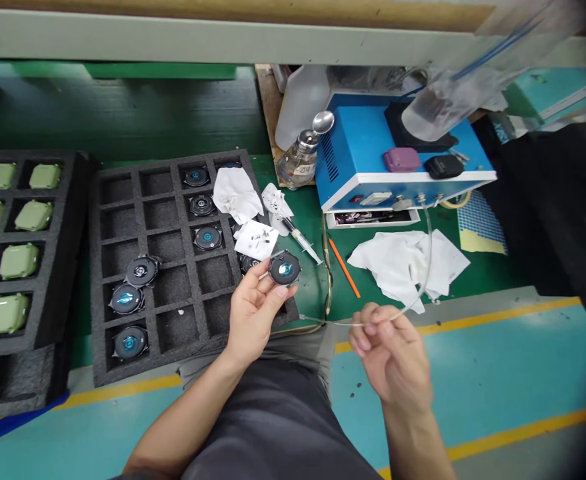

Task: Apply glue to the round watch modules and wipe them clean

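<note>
1 light, likely scratch-prone watch body (285, 268) is pinched by its rim in the left hand (255, 308) over the foam tray's (96, 300) near-right corner; the right hand (393, 360) pinches a limp tube (429, 253).

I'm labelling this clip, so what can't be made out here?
Head view:
- Grip of right hand on clear tube: motion blur.
- Bottle label: too small.
- Foam tray cells under white wipes: covered.
- Green-part tray: cut by left edge.
- Back of watch case in left hand: faces away.
</note>
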`<action>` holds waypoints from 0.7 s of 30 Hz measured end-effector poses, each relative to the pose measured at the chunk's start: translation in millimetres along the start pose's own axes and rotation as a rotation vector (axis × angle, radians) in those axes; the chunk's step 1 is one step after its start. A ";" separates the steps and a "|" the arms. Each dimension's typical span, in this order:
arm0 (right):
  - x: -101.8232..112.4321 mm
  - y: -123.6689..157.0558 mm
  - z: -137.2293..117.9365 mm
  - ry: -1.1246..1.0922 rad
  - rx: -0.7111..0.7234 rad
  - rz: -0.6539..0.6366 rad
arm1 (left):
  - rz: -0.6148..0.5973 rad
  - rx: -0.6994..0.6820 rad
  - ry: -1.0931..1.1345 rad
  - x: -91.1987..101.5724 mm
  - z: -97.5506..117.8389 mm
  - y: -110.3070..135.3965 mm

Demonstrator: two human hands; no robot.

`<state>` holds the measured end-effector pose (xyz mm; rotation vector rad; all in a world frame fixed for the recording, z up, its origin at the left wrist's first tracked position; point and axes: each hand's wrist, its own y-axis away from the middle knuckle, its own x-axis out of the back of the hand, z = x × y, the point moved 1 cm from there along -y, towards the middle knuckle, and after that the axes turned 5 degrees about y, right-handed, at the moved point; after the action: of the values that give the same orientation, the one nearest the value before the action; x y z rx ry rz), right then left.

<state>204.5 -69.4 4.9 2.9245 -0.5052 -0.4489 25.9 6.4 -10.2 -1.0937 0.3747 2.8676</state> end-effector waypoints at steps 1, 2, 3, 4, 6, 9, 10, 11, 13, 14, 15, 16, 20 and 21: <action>-6.1 0.5 1.8 0.050 0.040 -0.047 | 0.006 -0.001 -0.007 -0.3 -0.1 0.0; -12.5 0.4 4.5 0.128 0.084 -0.079 | 0.009 0.000 -0.010 -0.6 -0.2 0.0; -18.6 -0.4 7.6 0.231 0.132 -0.100 | 0.009 0.000 -0.010 -1.1 -0.1 0.0; -23.9 -1.6 10.8 0.347 0.182 -0.112 | 0.006 0.003 -0.010 -1.5 -0.1 0.1; -30.0 -4.8 16.3 0.557 0.268 -0.130 | 0.005 0.007 -0.012 -2.2 -0.1 0.3; -26.2 -9.6 19.1 0.721 0.311 -0.123 | 0.017 0.013 -0.034 -2.7 -0.4 0.7; -22.7 -11.1 17.9 0.742 0.314 -0.085 | 0.019 0.018 -0.046 -2.8 -0.6 0.7; -19.3 -12.5 15.6 0.746 0.328 -0.029 | 0.017 0.022 -0.058 -2.9 -0.7 0.7; -16.0 -15.4 8.6 0.705 0.411 0.094 | 0.001 0.029 -0.077 -3.1 -1.1 0.4; -17.1 -17.1 4.7 0.670 0.467 0.138 | -0.007 0.027 -0.081 -3.2 -1.3 0.2; -20.1 -19.1 1.0 0.635 0.518 0.159 | -0.014 0.023 -0.083 -3.3 -1.5 -0.1; -24.8 -21.5 -2.3 0.603 0.559 0.161 | -0.017 0.017 -0.084 -3.5 -1.7 -0.3; -50.0 -32.7 -9.6 0.529 0.620 0.098 | -0.019 0.010 -0.102 -4.1 -1.3 -0.3; -55.6 -35.3 -10.3 0.524 0.633 0.088 | -0.019 0.013 -0.110 -4.3 -0.9 -0.1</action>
<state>168.6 -16.3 23.0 3.3718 -0.7992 0.5928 29.7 6.4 -8.0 -0.9276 0.3737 2.8886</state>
